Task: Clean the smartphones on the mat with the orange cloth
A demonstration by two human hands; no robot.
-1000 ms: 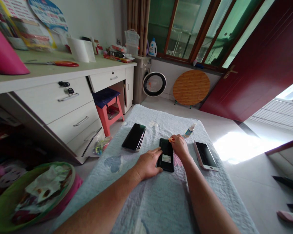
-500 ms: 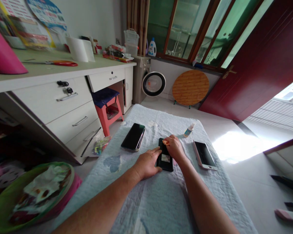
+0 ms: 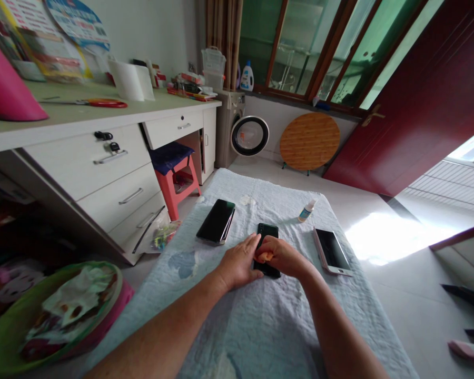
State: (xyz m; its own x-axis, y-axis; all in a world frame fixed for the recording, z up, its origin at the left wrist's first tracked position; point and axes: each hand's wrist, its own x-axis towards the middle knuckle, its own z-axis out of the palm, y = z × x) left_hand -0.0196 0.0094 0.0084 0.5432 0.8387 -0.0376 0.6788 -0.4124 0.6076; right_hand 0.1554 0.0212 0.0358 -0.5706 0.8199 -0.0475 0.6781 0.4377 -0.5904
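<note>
A black smartphone (image 3: 268,229) lies on the pale blue quilted cover in front of me. My left hand (image 3: 240,262) steadies it along its left edge, fingers near the top and thumb near the lower corner. My right hand (image 3: 279,255) is closed on a small crumpled orange cloth (image 3: 265,256), pressed on the middle of the phone and partly hidden by the fingers. To the left rests a stack of black-screened devices (image 3: 216,221). A white-framed phone (image 3: 332,251) lies to the right, and a small spray bottle (image 3: 306,210) stands behind it.
The quilted cover (image 3: 237,321) lies over the low surface under my hands. At left stand a white desk (image 3: 114,173) with drawers, a pink stool (image 3: 179,184) and a green-rimmed basket (image 3: 116,310) of rubbish. Behind are a washing machine (image 3: 225,131) with its door open and a round wooden tabletop (image 3: 310,141).
My right hand has moved with the orange cloth from the phone's upper end down to its middle, the wrist turning leftward. My left hand stays at the phone's edge.
</note>
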